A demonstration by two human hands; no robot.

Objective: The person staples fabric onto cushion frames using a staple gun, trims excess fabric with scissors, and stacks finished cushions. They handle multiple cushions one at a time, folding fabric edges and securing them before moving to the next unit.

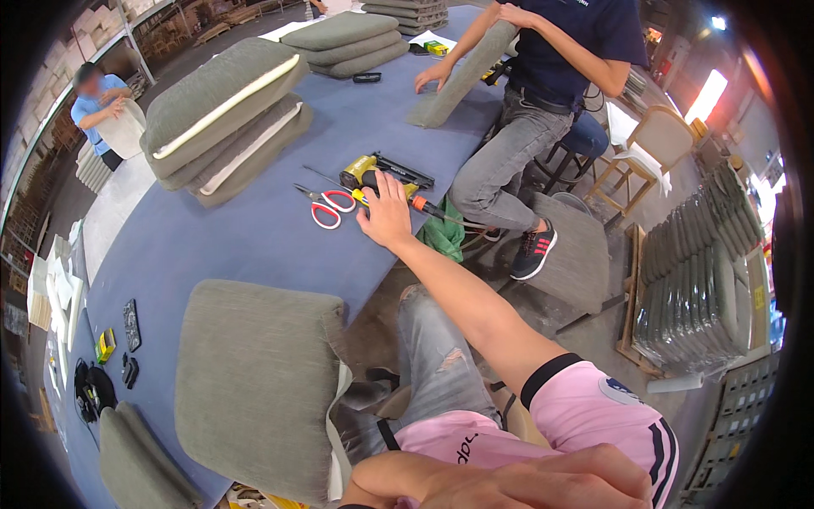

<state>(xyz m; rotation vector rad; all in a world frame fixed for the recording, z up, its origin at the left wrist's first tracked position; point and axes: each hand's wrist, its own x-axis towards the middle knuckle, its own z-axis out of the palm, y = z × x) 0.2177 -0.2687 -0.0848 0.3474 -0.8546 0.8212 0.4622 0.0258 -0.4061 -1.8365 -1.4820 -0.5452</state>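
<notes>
My right hand (388,210) reaches across the table, its fingers over the grip of a yellow and black pneumatic staple gun (360,170) that lies on its side. A screwdriver (320,176) with a thin shaft lies by my thumb, its yellow handle partly under the hand. Just left of it rest red-and-white-handled scissors (326,209). My left hand (577,479) is folded across my body at the lower edge, close to the camera, its fingers not clearly shown. A grey-green upholstered seat cushion (259,382) lies in front of me, loose fabric along its right edge.
Cushions are stacked on the blue-covered table (254,246), including a tall pile (225,110). Across it, a co-worker (560,59) holds a cushion (466,76) upright. Small black items and a yellow box (105,345) lie left. Wrapped cushions (695,280) and a chair (653,153) stand right.
</notes>
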